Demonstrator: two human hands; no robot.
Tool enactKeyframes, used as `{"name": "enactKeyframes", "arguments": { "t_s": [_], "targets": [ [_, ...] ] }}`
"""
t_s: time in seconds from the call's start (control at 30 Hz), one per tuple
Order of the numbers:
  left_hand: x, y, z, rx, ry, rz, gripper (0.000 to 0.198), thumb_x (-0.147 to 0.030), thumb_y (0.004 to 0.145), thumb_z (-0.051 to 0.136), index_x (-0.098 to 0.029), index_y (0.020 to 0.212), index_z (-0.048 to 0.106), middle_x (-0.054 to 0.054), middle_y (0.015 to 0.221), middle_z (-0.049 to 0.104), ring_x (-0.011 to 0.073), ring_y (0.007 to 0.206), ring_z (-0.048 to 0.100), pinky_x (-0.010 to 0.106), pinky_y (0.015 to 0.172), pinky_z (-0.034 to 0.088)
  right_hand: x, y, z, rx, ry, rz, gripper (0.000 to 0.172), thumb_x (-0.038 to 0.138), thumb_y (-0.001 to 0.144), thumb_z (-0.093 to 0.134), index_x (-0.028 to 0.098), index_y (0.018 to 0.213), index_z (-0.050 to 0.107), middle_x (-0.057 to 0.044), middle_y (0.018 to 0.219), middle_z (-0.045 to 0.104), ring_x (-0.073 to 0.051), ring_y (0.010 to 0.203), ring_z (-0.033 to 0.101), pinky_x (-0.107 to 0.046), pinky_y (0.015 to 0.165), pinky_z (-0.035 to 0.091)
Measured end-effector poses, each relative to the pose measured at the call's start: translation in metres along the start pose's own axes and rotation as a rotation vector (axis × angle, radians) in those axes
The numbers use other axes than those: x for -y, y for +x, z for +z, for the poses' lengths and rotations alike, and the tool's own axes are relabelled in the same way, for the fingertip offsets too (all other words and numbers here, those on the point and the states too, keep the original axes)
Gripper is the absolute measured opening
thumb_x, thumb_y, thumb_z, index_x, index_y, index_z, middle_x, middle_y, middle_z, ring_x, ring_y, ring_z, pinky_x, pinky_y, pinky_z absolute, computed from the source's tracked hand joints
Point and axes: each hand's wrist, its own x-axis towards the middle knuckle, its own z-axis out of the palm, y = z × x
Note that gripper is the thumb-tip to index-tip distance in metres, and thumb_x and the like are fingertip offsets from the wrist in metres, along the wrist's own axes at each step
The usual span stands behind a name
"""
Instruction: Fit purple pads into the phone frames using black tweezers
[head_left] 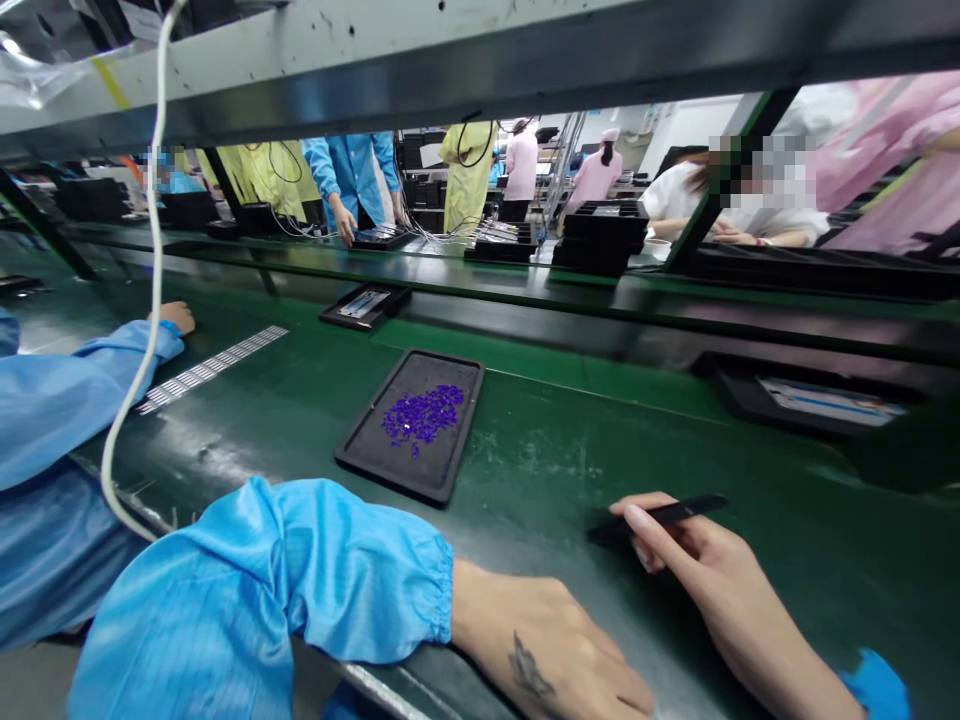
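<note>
Between the thumb and fingers of my right hand [690, 555], at the lower right, are black tweezers [688, 508], held like a pen. Their dark tip points left, low over the green bench top. My left hand [555, 640] reaches in from a blue sleeve at the bottom, its back turned up. The fingers of that hand run down towards the frame's edge, and what lies under them is hidden. Beyond both hands lies a shallow black tray [375, 455] with a loose heap of small purple pieces [424, 415] in it.
A white strip [214, 370] marked in cells lies left, near a co-worker's hand [176, 317]. A white cable [156, 250] hangs at the left. Black trays with flat parts [367, 303] [832, 400] stand farther back. A metal beam [450, 65] crosses above; co-workers stand beyond.
</note>
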Motion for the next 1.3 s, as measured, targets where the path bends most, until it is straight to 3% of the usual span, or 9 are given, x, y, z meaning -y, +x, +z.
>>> {"name": "enactKeyframes", "arguments": {
  "t_s": [0.37, 0.8, 1.3],
  "targets": [
    [0.001, -0.001, 0.001, -0.024, -0.025, -0.003, 0.022, -0.033, 0.102, 0.044, -0.018, 0.107, 0.060, 0.000, 0.095, 0.066, 0.0126, 0.084, 0.062, 0.031, 0.053, 0.043, 0.001, 0.000, 0.001, 0.019, 0.037, -0.018, 0.043, 0.061, 0.084, 0.063, 0.019, 0.082, 0.067, -0.001, 0.068, 0.054, -0.016, 0.062, 0.047, -0.030, 0.059, 0.038],
    [-0.004, 0.002, 0.009, -0.099, 0.058, 0.002, 0.016, -0.033, 0.096, 0.052, -0.020, 0.088, 0.057, -0.003, 0.079, 0.063, 0.0115, 0.070, 0.060, 0.029, 0.045, 0.034, 0.006, -0.004, 0.003, 0.054, 0.059, -0.046, 0.036, 0.053, 0.090, 0.059, 0.018, 0.084, 0.064, 0.003, 0.062, 0.048, -0.014, 0.059, 0.044, -0.029, 0.058, 0.035],
    [-0.005, -0.002, 0.015, -0.202, 0.088, 0.006, 0.012, -0.029, 0.097, 0.052, -0.020, 0.088, 0.052, -0.003, 0.078, 0.057, 0.0127, 0.066, 0.052, 0.031, 0.048, 0.030, 0.006, -0.008, 0.004, 0.059, 0.073, -0.073, 0.038, 0.055, 0.092, 0.059, 0.018, 0.086, 0.063, 0.002, 0.062, 0.048, -0.014, 0.058, 0.044, -0.027, 0.056, 0.037]
  ]
}}
